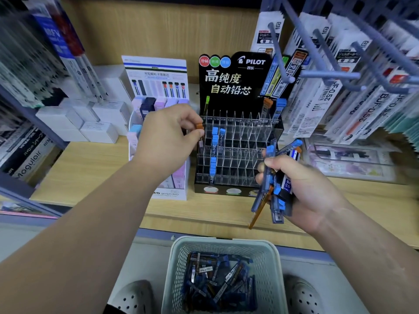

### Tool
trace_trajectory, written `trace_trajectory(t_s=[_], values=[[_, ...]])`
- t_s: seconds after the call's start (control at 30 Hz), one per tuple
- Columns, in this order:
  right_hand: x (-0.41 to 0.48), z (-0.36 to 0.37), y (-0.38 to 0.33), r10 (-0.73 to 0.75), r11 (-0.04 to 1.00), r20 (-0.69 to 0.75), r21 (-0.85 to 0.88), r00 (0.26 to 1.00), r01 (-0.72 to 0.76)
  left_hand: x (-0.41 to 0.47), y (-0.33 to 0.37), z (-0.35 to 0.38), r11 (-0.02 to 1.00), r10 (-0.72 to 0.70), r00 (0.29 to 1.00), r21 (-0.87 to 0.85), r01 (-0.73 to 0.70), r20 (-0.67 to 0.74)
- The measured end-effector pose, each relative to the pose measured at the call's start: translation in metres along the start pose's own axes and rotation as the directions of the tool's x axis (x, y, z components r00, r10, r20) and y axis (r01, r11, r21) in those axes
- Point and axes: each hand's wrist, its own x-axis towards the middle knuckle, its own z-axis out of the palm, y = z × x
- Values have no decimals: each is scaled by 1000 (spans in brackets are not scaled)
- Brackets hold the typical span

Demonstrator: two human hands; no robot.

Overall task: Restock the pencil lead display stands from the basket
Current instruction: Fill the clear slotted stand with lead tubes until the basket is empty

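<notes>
My left hand [167, 130] pinches an orange-capped lead case [199, 126] between thumb and fingertips, right at the upper left corner of the black Pilot stand [238, 141], just above its clear slots. My right hand [301, 191] grips a fanned bundle of lead cases [275, 191], blue-capped and one orange, near the stand's lower right. The basket [223, 245] with more cases sits below, between my shoes.

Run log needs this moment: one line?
left hand: pinches orange-capped lead tube at clear acrylic Pilot stand | right hand: grips blue-capped tube bundle | pale mesh basket: stocked
</notes>
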Motion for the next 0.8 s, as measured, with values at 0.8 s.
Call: trace_trajectory(t_s=[0.8], values=[[-5,-8,-8,-13,997,9,72,1000,13,-2,-2,11,815,256,966,532,-227,20]])
